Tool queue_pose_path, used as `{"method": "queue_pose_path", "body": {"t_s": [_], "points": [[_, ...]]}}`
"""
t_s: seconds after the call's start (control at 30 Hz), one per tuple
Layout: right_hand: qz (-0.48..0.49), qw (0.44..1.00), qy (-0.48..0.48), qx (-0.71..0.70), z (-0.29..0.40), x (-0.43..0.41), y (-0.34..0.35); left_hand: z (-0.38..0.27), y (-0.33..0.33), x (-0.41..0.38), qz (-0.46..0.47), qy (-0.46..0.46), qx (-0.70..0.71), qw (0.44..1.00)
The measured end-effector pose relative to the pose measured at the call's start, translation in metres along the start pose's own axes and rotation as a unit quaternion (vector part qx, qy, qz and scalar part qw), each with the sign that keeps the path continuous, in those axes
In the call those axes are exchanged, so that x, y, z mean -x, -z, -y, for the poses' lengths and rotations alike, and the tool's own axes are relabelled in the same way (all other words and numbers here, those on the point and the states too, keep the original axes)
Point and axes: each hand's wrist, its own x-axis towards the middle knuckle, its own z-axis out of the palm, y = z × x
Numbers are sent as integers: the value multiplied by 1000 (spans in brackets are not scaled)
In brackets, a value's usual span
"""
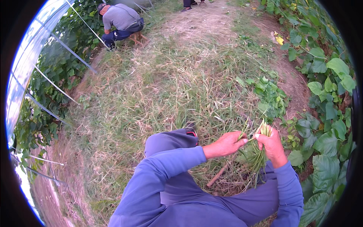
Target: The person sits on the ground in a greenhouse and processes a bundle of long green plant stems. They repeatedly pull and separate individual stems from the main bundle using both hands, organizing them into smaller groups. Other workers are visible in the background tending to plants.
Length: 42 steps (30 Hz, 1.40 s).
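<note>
A bundle of long green stalks (257, 160) hangs from my right hand (271, 144), which grips it near its pale, gathered top. Beside it, my left hand (233, 142) pinches a few thin green stems (242, 134) between thumb and fingers. The two hands are close together over my bent right leg, and the bundle's loose ends droop toward the cut grass below. A reddish-brown wooden handle (217, 176) lies on the ground between my legs; whatever it joins is hidden.
Dry and green grass (170, 85) covers the ground ahead. Broad-leaved climbing plants (326, 142) line the right side. A heap of green leaves (271, 98) lies near my hands. At upper left, a person (122, 21) crouches beside vines and slanted poles (55, 85). Another person's feet (186, 9) show at the top.
</note>
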Motion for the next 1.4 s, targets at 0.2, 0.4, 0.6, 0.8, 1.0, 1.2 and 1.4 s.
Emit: {"method": "queue_pose_path", "body": {"t_s": [0.2,0.4,0.6,0.8,1.0,1.2,1.4], "points": [[10,1000,0,21,-1,0,-6,3,-5,2,20,-20,-1,1000],[6,1000,-14,24,-4,0,-9,-2,-4,4,43,-24,-10,999],[30,999,-16,17,-9,0,-13,-8,-3,5,71,2,-6,997],[43,999,-10,9,-7,1,-13,-6,-7,5,79,-13,-11,997],[41,999,-23,8,-8,2,-13,-8,-6,5,104,17,11,994],[49,999,-21,10,-7,2,-14,-3,-9,6,107,21,30,994],[59,998,-18,-1,-6,3,-15,-3,-10,5,130,65,84,986]]}}
